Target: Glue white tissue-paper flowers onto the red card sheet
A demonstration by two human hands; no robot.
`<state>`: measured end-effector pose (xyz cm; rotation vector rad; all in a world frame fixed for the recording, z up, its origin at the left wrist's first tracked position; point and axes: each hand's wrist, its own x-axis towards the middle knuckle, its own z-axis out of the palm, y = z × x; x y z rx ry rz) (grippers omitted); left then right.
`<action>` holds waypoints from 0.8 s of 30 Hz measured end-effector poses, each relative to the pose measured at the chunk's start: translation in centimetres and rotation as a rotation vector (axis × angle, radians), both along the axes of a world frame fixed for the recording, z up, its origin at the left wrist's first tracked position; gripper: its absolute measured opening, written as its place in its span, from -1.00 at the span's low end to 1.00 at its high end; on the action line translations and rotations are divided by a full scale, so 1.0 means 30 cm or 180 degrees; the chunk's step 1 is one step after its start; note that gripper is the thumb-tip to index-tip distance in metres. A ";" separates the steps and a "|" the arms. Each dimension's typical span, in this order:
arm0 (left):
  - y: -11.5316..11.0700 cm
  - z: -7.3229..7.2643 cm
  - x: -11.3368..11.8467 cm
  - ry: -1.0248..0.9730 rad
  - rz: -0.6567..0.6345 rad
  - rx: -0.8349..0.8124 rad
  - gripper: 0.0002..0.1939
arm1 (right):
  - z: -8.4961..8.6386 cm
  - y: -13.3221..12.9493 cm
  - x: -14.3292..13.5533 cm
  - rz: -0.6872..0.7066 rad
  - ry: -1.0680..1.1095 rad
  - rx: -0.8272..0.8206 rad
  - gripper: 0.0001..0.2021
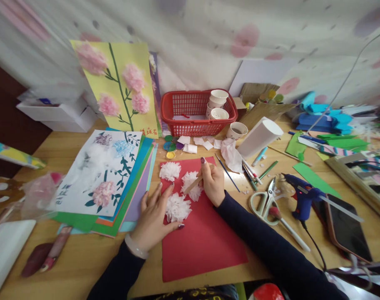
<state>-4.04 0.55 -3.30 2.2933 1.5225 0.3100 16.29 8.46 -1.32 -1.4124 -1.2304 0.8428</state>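
Observation:
A red sheet of paper (pixel 202 246) lies on the table with three white ruffled paper flowers on its upper half. My right hand (pixel 212 182) is closed around a flat wooden stick (pixel 193 184), its lower end touching the right-hand flower (pixel 190 180). With fingers spread, my left hand (pixel 157 214) rests at the sheet's left edge, beside the lowest flower (pixel 177 208). The upper-left flower (pixel 170 171) sits just beyond the left fingertips. Whether the flowers are fixed to the sheet I cannot tell.
Behind the sheet stands a red basket (pixel 194 127) with paper cups. Scissors (pixel 264 202), a blue glue gun (pixel 304 193) and a phone (pixel 348 229) lie to the right. Coloured papers (pixel 136 200) and a flower picture (pixel 83 162) are stacked left. A paper roll (pixel 260 137) stands near a dark-filled cup (pixel 237 130).

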 end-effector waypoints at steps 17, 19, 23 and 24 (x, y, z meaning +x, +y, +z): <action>0.005 0.017 0.003 0.0024 0.0010 -0.0138 -0.04 | -0.061 0.003 -0.019 0.0148 -0.0074 -0.0331 -0.43; 0.005 0.016 0.002 0.0011 -0.0010 -0.0130 -0.03 | -0.063 0.019 -0.015 0.0068 0.0086 -0.0437 -0.43; 0.005 0.018 0.003 -0.0065 -0.0008 -0.0156 -0.02 | -0.017 0.045 0.012 -0.0268 0.0283 -0.0301 -0.40; 0.005 0.020 0.002 -0.0106 0.0008 -0.0162 -0.02 | 0.002 0.042 0.019 -0.0369 0.0349 -0.0204 -0.39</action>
